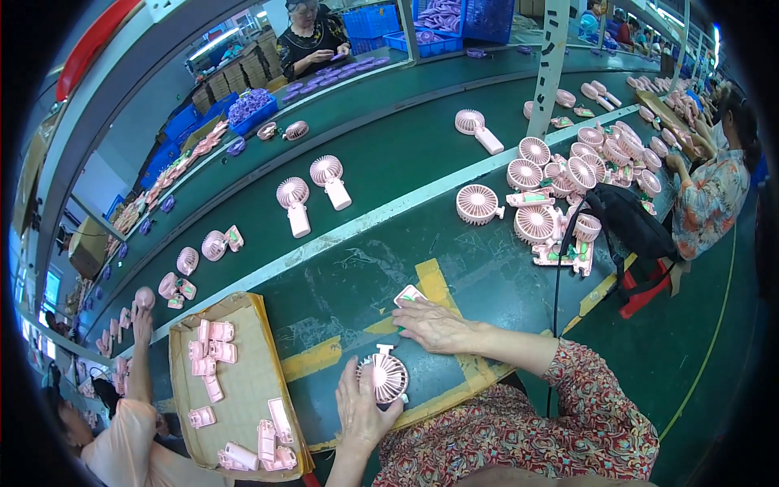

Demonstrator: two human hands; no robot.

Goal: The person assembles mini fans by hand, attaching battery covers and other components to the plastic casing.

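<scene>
My left hand [362, 412] is closed around the rim of a round pink fan head [391, 378], which lies on the green work table [357, 280] with its short neck pointing away from me. To its right, my right hand [440, 326] has its fingers over a small pink handle shell [410, 295] with a green part. The hand covers much of that shell, and the fan head and shell look apart. Left of my hands, a shallow cardboard tray [243, 302] contains several loose pink handle covers [221, 351].
A heap of pink fan heads [580, 166] lies at the right, beside a black bag [629, 223]. Beyond the table's white edge, a green conveyor [389, 154] carries pink fans [326, 172]. Co-workers are at left, right [714, 187] and far side; a pale post [548, 73] stands ahead.
</scene>
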